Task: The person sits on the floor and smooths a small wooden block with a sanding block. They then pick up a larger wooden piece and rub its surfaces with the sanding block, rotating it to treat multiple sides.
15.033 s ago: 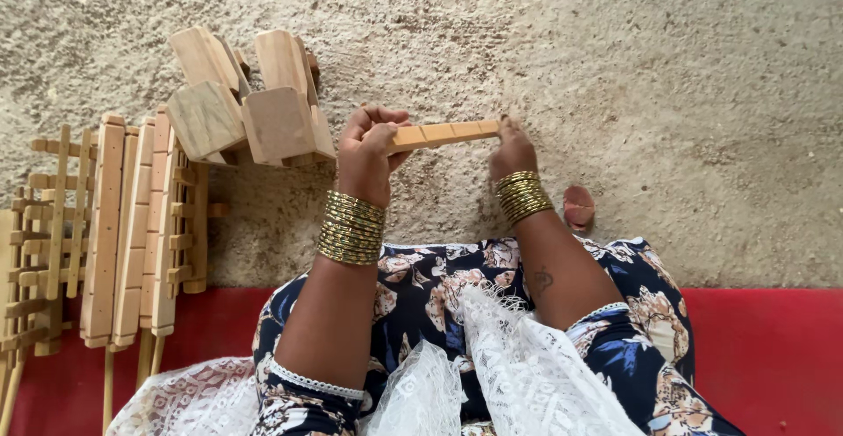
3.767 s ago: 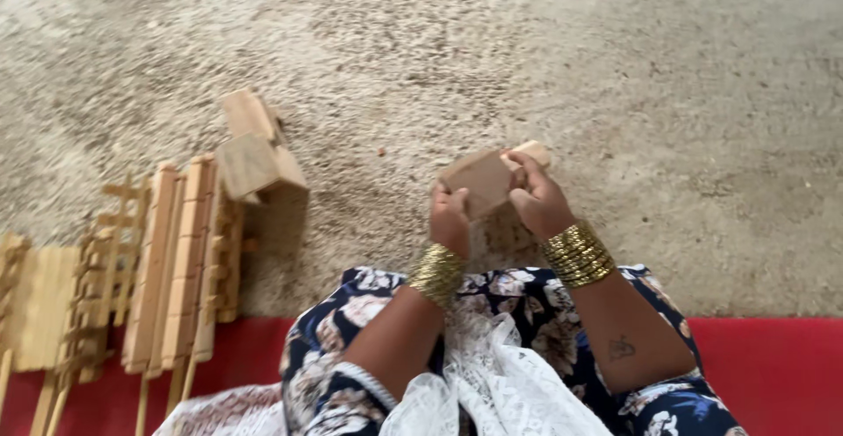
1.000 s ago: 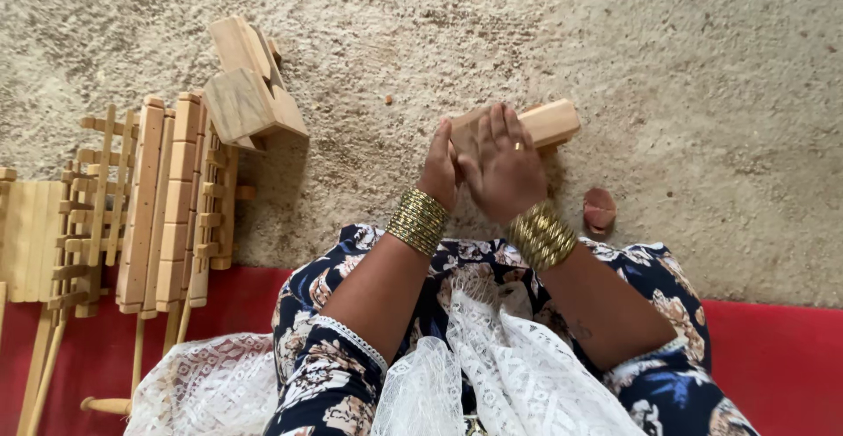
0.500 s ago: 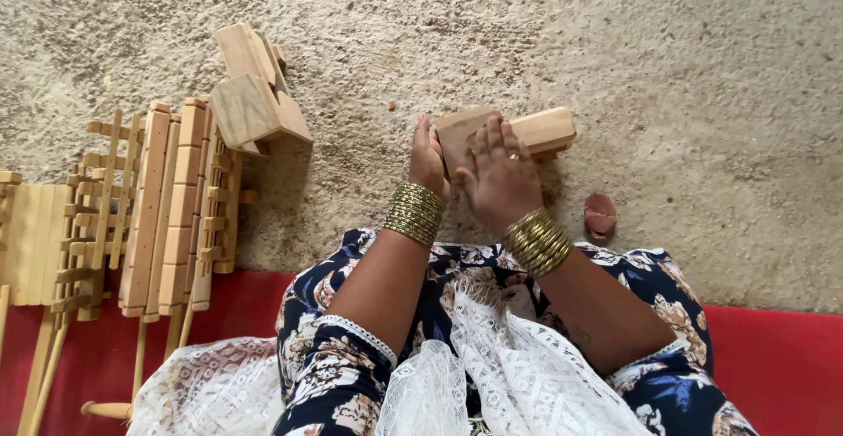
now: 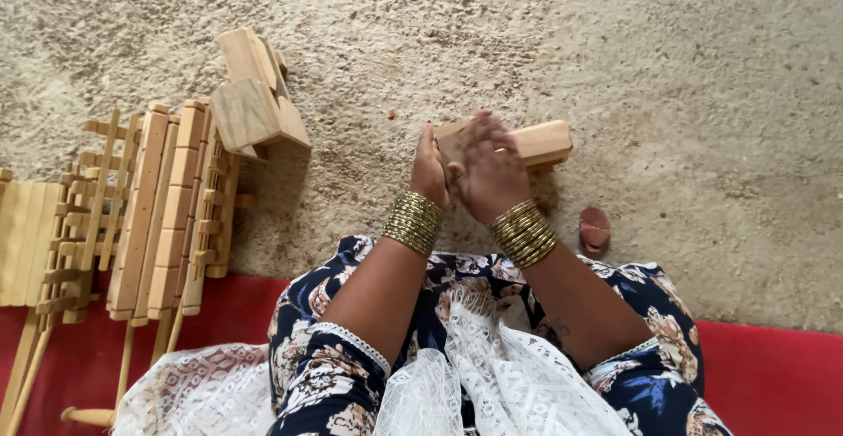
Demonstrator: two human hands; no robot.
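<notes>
A light wooden block (image 5: 540, 142) lies across the sandy ground just ahead of my knees. My right hand (image 5: 487, 172) lies over its top, fingers spread along the wood. My left hand (image 5: 430, 172) grips the block's left end from the side. Both wrists wear stacks of gold bangles. The block's left half is hidden under my hands.
A pile of wooden blocks (image 5: 255, 93) sits to the left. Slatted wooden frames (image 5: 167, 208) lie further left, partly on a red mat (image 5: 773, 366). A small reddish stone (image 5: 594, 228) lies right of my right wrist. Sandy ground (image 5: 667, 58) stretches ahead.
Both hands have stayed on the block, which sits a little lower and flatter on the ground than a second ago. The view has shifted slightly.
</notes>
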